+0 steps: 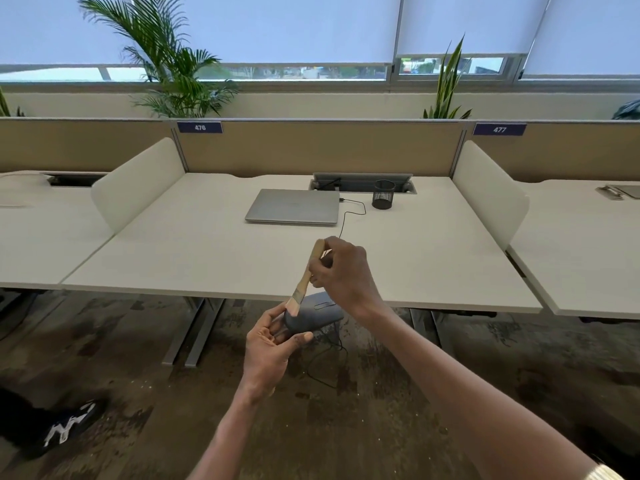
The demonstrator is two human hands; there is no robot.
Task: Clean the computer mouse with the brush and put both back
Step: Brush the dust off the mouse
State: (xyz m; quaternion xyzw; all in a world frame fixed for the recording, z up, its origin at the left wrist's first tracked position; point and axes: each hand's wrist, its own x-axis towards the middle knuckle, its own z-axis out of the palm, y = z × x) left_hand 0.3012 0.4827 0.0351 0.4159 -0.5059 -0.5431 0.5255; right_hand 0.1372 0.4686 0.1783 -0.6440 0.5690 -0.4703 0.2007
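My left hand [269, 344] grips a dark grey computer mouse [313, 315], held in the air just in front of the desk's near edge. Its black cable hangs down from it towards the floor. My right hand [343, 271] holds a small wooden-handled brush [306, 278] tilted down to the left. The brush's pale bristles touch the left end of the mouse. My fingers hide the lower part of the mouse.
On the white desk [207, 258] lie a shut silver laptop [294, 206] with a black cable [353, 216] and a black mesh pen cup [383, 194] at the back. White side dividers flank the desk. A shoe [69, 424] shows on the floor at lower left.
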